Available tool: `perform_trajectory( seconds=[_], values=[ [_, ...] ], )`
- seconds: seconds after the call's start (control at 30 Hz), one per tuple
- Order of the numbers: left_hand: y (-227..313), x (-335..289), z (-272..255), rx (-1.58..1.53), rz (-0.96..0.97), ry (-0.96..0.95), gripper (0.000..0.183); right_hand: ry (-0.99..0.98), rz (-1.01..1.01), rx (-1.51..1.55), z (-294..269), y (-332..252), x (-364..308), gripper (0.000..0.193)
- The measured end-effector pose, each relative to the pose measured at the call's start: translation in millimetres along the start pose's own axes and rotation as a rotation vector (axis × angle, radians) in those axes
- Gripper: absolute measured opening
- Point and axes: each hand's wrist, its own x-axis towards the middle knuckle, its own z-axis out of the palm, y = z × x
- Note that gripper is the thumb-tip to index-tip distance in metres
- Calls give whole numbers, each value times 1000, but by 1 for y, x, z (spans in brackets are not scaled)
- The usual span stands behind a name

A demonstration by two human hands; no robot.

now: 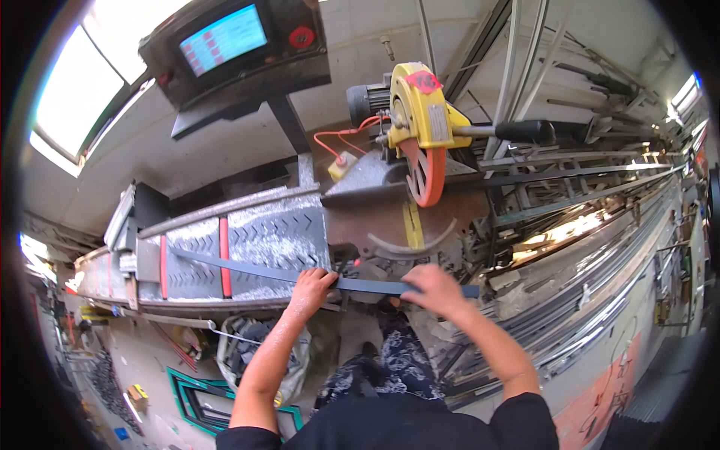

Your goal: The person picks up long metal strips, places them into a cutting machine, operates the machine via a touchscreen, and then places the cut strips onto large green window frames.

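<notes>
A long, dark grey profile strip (367, 285) lies slantwise in front of me. Its far left end reaches over the saw's feed table (277, 225), which is strewn with pale shavings. My left hand (310, 291) is closed around the strip at the table's front right corner. Farther right, my right hand (435, 291) grips the same strip close to its right end, which sticks out past the fingers. Beyond my hands stands a yellow cut-off saw (427, 109) with an orange blade guard (426, 172) and a black handle (525, 132).
A control box with a lit screen (223, 39) and red button (301, 37) hangs at the back left. Long metal profiles (577, 300) are heaped on the right. Below the table are a white sack (296, 349) and green-edged frames (195, 397).
</notes>
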Motion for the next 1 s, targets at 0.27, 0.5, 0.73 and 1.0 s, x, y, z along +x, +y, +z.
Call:
perform_trajectory(
  seconds=[0.27,0.5,0.73,1.0],
  values=[
    [-111,62,45,76,-289,-20,25,521,348,125,-189,139,187,26],
    [-165,107,67,79,-405,69,33,-165,405,-93,-125,188,297,27],
    [-205,116,52,59,-420,95,34,-75,451,227,-135,170,287,36],
    [-176,129,52,58,-373,118,48,-196,666,483,-125,179,295,39]
  ],
)
